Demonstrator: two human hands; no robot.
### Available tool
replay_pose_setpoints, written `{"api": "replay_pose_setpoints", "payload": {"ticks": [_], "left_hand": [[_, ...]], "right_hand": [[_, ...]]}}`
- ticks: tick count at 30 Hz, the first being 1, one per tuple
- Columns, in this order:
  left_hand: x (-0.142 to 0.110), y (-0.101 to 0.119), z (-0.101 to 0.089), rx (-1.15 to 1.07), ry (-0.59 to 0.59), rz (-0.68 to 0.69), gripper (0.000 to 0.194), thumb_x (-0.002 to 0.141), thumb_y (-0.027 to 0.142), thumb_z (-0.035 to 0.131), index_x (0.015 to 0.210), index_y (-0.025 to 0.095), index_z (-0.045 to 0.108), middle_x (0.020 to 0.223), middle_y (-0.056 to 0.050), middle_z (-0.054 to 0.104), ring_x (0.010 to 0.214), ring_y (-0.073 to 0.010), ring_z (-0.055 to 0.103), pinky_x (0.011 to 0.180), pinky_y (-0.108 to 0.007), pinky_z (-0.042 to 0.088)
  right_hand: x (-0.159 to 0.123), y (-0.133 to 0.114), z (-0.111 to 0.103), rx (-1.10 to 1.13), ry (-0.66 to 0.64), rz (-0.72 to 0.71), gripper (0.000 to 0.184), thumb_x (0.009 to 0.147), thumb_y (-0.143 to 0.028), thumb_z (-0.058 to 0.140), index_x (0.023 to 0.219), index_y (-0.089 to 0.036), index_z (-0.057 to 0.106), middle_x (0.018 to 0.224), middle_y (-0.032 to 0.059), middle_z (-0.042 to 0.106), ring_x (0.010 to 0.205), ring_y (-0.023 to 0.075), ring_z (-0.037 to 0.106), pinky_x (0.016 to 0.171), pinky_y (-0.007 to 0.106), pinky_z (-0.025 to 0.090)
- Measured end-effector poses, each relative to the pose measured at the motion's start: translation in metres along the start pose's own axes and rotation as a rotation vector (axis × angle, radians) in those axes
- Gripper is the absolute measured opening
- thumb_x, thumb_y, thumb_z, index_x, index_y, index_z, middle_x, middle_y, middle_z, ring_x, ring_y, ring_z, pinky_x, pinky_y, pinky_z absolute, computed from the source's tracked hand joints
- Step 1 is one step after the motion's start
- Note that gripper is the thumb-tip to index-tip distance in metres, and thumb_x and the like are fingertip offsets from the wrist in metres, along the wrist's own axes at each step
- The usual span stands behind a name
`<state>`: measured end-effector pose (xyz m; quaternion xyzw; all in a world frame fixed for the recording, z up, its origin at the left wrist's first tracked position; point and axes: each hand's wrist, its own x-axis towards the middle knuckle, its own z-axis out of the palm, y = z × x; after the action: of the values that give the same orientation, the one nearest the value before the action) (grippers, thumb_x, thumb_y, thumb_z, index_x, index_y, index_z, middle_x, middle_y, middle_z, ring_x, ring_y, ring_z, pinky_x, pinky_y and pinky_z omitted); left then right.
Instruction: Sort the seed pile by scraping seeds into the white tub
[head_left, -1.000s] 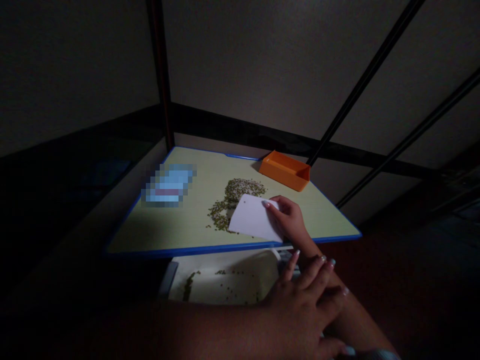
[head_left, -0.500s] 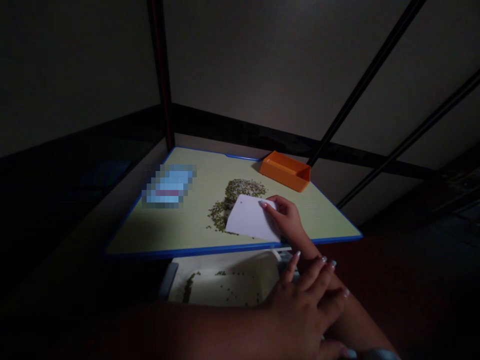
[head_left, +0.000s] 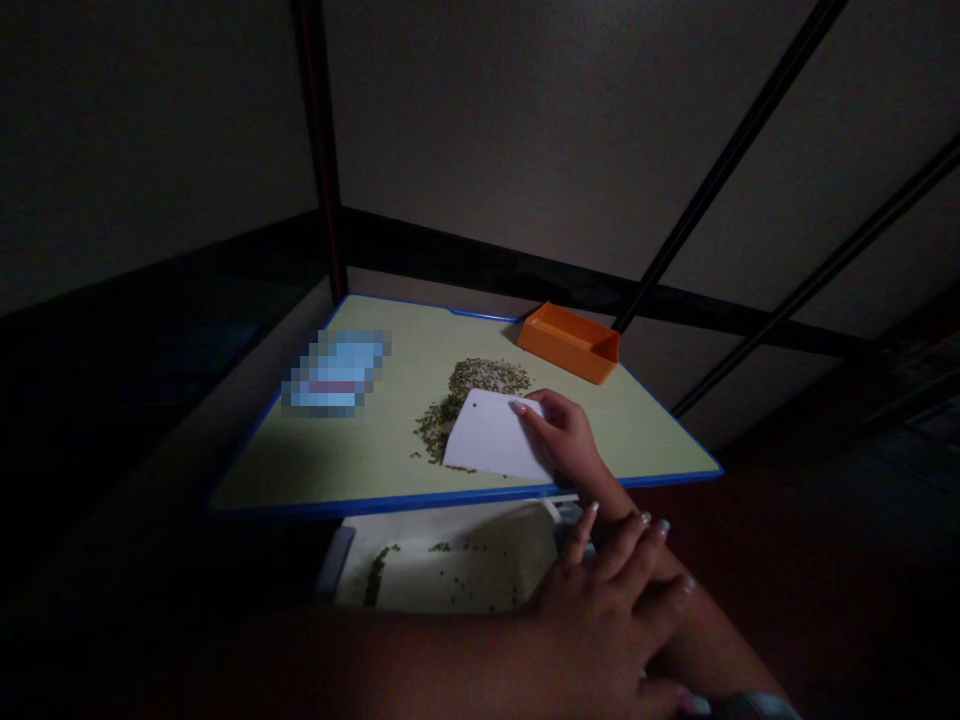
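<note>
Pale green tabletop with blue edging (head_left: 637,435): it extends beneath the thin white four-sided card (head_left: 487,440) and to both sides of it.
Bluish pixelated patch (head_left: 337,370): on the tabletop, well to the left of the card; what it covers, I cannot tell.
White container with rounded corner (head_left: 480,523): lower than the tabletop, on the near side of the card; dark grains lie inside it.
Small green-brown grains (head_left: 487,376): a loose heap, just beyond the card and along its left edge.
White card: over the near part of the heap; whether it touches the tabletop, I cannot tell. One dark dot shows near its far left corner.
Right hand (head_left: 566,432): at the right end of the card, pinching it, with the thumb on top.
Orange open-topped rectangular box (head_left: 566,345): on the tabletop, behind the card and to its right, apart from it.
Left hand (head_left: 600,625): nearer than the card, fingers spread, lying across the right forearm (head_left: 724,640).
</note>
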<state>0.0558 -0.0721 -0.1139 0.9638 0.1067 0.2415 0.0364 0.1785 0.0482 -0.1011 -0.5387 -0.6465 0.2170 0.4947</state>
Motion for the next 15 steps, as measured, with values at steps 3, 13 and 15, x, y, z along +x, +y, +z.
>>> {"api": "replay_pose_setpoints", "payload": {"ticks": [3, 13, 15], "left_hand": [[-0.0002, 0.0000, 0.0009, 0.020, 0.002, 0.003, 0.068, 0.098, 0.059, 0.028, 0.150, 0.017, 0.025, 0.159, -0.020, 0.012, 0.150, -0.0285, 0.002, 0.117, -0.054, 0.015], [-0.0005, 0.0010, 0.0031, 0.047, 0.011, -0.003, 0.068, 0.098, 0.060, 0.027, 0.150, 0.018, 0.025, 0.159, -0.019, 0.012, 0.150, -0.0285, 0.000, 0.117, -0.054, 0.015], [-0.0004, 0.0008, 0.0026, 0.043, 0.010, -0.002, 0.067, 0.098, 0.060, 0.028, 0.150, 0.018, 0.026, 0.159, -0.019, 0.013, 0.150, -0.0289, 0.001, 0.117, -0.054, 0.015]], "right_hand": [[0.0007, 0.0007, 0.0004, -0.032, 0.014, 0.005, 0.031, 0.079, -0.049, 0.064, 0.081, -0.018, 0.064, 0.066, -0.0021, 0.058, 0.058, 0.0122, 0.043, 0.054, 0.026, 0.032], [0.0003, 0.0005, 0.0009, -0.048, 0.060, 0.019, 0.033, 0.078, -0.050, 0.064, 0.081, -0.017, 0.065, 0.069, 0.0003, 0.061, 0.061, 0.0137, 0.047, 0.056, 0.026, 0.035], [0.0000, -0.0006, 0.0011, -0.053, 0.062, 0.018, 0.034, 0.078, -0.051, 0.064, 0.082, -0.017, 0.065, 0.069, 0.0003, 0.061, 0.060, 0.0133, 0.046, 0.056, 0.026, 0.035]]}}
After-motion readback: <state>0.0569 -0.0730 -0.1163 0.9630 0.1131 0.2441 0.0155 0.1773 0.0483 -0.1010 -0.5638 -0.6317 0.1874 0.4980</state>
